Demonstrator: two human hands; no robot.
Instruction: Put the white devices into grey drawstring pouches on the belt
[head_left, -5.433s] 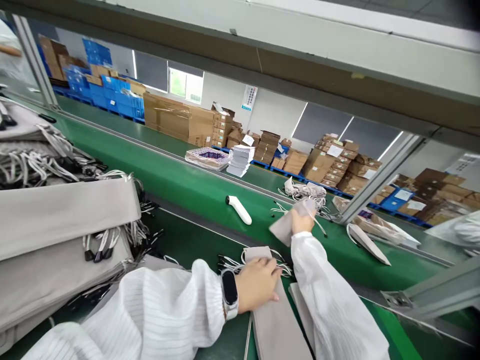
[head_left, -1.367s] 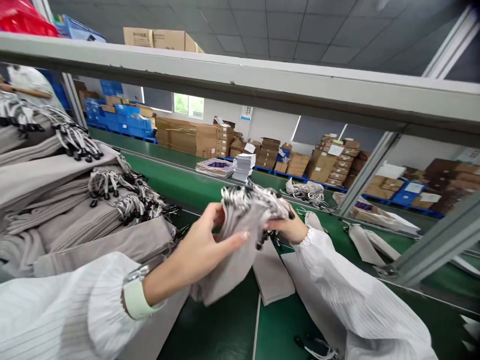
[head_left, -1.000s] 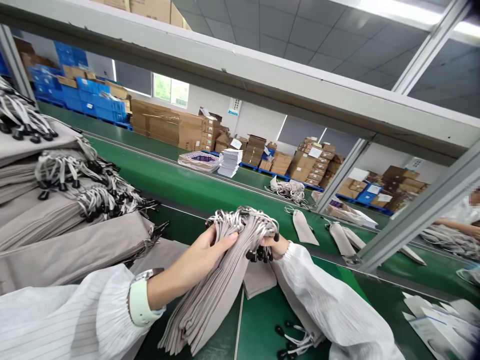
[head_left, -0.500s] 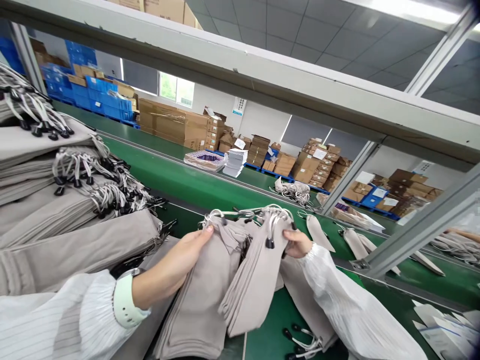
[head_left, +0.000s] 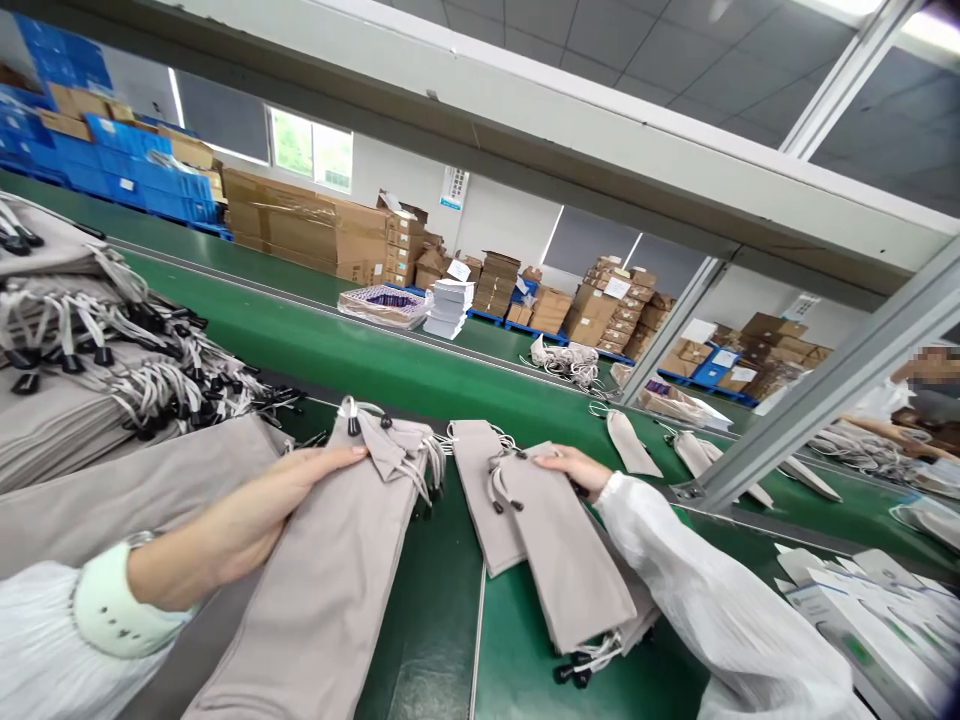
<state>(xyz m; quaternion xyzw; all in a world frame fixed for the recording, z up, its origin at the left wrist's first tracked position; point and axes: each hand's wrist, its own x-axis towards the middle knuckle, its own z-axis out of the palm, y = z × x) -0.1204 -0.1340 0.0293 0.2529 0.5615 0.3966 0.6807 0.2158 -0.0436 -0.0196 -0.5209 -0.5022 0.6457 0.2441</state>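
My left hand [head_left: 300,490] is closed around the upper part of a stack of grey drawstring pouches [head_left: 330,570], thumb on top. White cords with black cord stoppers hang from the stack's top end. My right hand [head_left: 577,470] grips the top edge of a smaller bundle of pouches [head_left: 574,555], its fingers partly hidden behind the cloth. That bundle rests over other pouches, whose black stoppers [head_left: 577,668] stick out below it. Just left of it lies another grey pouch [head_left: 480,490] on the green work surface [head_left: 431,620].
Piles of pouches [head_left: 67,420] with tangled cords rise at the left. White boxes [head_left: 870,610] lie at the lower right. A green conveyor [head_left: 300,340] runs across behind, carrying loose pouches [head_left: 634,445]. A slanted metal post [head_left: 795,390] and an overhead shelf [head_left: 525,130] frame the bench.
My hands have moved apart. The left has shifted left with its stack, and the right has lowered its bundle onto the pouches at the right. The view has also shifted.
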